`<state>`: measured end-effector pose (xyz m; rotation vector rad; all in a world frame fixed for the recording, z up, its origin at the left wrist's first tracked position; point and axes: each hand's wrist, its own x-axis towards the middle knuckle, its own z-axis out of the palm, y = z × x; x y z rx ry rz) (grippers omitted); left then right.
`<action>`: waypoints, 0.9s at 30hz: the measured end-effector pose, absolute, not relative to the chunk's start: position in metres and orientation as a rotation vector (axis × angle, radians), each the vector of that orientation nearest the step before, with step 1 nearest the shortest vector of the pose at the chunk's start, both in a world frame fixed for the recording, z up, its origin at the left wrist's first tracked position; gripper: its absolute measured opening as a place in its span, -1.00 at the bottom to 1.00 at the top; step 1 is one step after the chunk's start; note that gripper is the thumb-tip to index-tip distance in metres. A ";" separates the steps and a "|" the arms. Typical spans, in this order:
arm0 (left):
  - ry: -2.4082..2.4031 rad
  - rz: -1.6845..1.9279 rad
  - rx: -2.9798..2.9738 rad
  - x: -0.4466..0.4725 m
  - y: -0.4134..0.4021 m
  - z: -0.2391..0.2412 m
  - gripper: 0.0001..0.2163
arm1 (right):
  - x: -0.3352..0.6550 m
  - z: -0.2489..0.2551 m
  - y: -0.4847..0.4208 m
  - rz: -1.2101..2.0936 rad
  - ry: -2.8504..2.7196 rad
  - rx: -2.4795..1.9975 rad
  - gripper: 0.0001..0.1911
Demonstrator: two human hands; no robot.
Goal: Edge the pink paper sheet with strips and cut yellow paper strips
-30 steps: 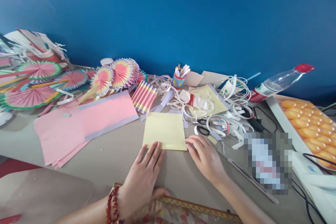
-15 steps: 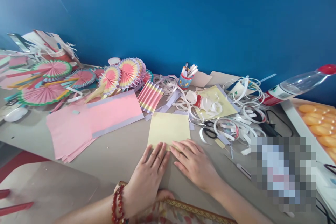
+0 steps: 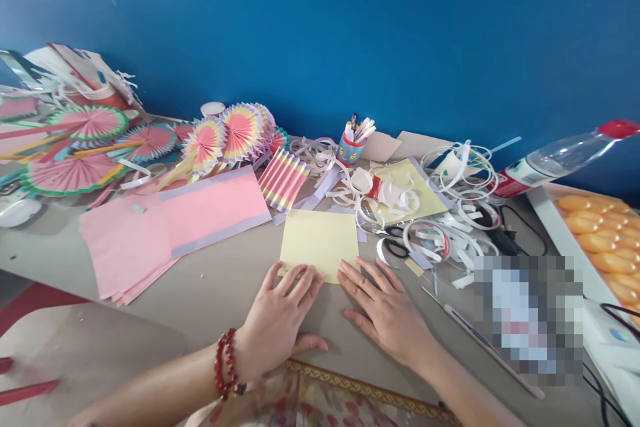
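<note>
A pale yellow sheet of paper (image 3: 320, 237) lies flat on the table in front of me. On its near left corner rest the fingertips of my left hand (image 3: 283, 313), a little bent, with the thumb stretched out to the side. A red bead bracelet (image 3: 226, 363) circles that wrist. My right hand (image 3: 385, 313) lies palm down with fingers spread, its fingertips touching the sheet's near right corner. Neither hand grips anything. Just beyond the sheet is a pleated pink, yellow and purple paper strip (image 3: 284, 180).
Left of the sheet lie pink papers (image 3: 125, 240), one purple-edged (image 3: 215, 210), and several folded paper fans (image 3: 243, 137). To the right are white tape scraps (image 3: 425, 240), scissors (image 3: 395, 247), a thin long-handled tool (image 3: 493, 340), a tilted bottle (image 3: 560, 157) and a pen cup (image 3: 351, 147).
My left fingers have bent more and the thumb shows further out. My right hand has spread its fingers and moved slightly right along the sheet's near edge. The view has shifted slightly.
</note>
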<state>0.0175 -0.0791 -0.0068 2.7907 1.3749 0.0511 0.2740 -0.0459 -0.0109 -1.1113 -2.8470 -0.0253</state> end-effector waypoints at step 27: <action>1.160 0.105 2.894 -0.022 -0.072 -0.006 -0.18 | 0.235 0.010 -0.062 0.004 -2.753 -1.154 -0.40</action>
